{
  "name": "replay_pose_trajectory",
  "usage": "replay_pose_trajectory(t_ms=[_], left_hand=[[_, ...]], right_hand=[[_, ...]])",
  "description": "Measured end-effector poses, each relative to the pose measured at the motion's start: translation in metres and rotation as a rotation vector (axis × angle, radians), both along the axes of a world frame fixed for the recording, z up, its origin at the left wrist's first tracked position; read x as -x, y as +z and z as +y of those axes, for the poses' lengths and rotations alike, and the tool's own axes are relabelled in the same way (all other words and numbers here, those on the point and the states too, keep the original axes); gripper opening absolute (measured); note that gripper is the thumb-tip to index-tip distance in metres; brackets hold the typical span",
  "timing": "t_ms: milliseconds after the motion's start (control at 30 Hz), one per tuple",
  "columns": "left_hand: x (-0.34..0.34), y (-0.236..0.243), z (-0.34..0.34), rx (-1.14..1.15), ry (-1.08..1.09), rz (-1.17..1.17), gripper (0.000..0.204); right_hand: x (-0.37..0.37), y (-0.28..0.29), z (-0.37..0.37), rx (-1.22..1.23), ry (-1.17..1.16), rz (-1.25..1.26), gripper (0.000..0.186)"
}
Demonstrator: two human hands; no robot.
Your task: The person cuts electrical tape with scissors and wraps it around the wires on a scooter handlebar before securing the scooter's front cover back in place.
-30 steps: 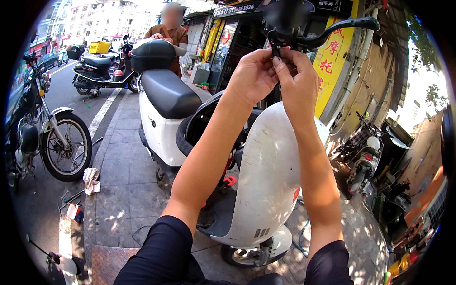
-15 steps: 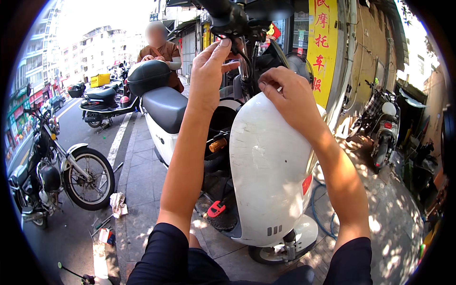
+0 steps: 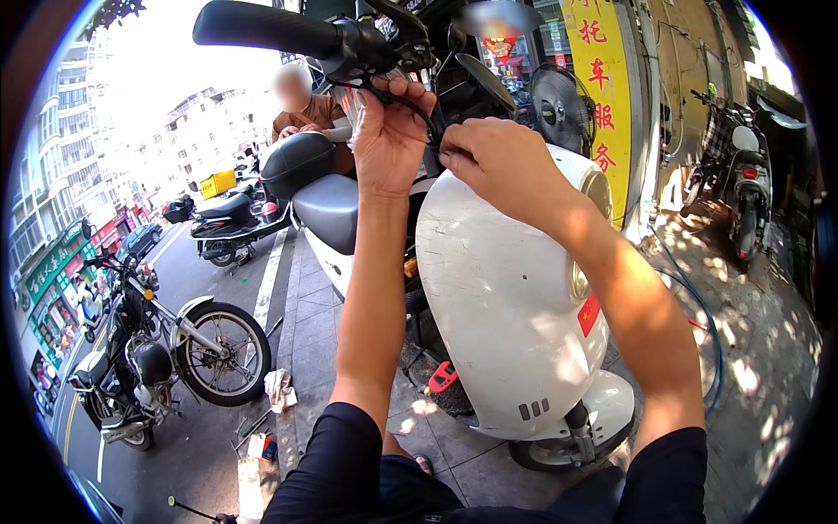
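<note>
A white scooter (image 3: 489, 288) stands before me, its scratched front shell tilted and its black handlebar grip (image 3: 262, 31) at the upper left. Just under the handlebar, my left hand (image 3: 393, 144) is raised with the palm toward me, thumb and fingers closed around a thin black cable (image 3: 406, 100). To its right, above the top of the white shell, my right hand (image 3: 502, 166) is curled beside the lower end of that cable. Its fingertips are pressed together, and what they hold, if anything, is hidden.
A red tool (image 3: 443, 377) lies by the footboard. Left stand a black motorcycle (image 3: 148, 358) and a dark scooter (image 3: 231, 223). A person (image 3: 305, 113) leans behind the seat (image 3: 327, 210). A black fan (image 3: 561, 109) and a blue hose (image 3: 711, 341) are on the right.
My view has shifted, so the handlebar grip shows more fully at the upper left. My left hand has closed further around the cable; my right hand has come nearer to it.
</note>
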State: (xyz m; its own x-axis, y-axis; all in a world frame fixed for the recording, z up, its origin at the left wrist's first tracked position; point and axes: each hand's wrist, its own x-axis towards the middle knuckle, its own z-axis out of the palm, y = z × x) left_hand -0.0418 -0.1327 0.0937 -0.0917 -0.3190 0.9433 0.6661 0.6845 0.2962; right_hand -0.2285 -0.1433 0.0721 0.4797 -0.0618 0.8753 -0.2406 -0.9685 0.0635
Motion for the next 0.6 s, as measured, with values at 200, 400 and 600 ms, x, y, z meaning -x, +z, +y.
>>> replay_pose_trajectory(t_ms=[200,400,600], left_hand=[[0.005,0.001,-0.015,0.088,-0.098,0.052,0.027],[0.007,-0.008,-0.013,0.114,0.282,0.116,0.033],[0.007,-0.007,-0.017,0.2,0.361,0.08,0.035]], right_hand=[[-0.001,0.0,-0.001,0.014,-0.017,0.02,0.022],[-0.003,-0.002,-0.001,0.037,-0.031,0.027,0.021],[-0.004,-0.003,-0.004,0.063,-0.015,0.01,0.02]])
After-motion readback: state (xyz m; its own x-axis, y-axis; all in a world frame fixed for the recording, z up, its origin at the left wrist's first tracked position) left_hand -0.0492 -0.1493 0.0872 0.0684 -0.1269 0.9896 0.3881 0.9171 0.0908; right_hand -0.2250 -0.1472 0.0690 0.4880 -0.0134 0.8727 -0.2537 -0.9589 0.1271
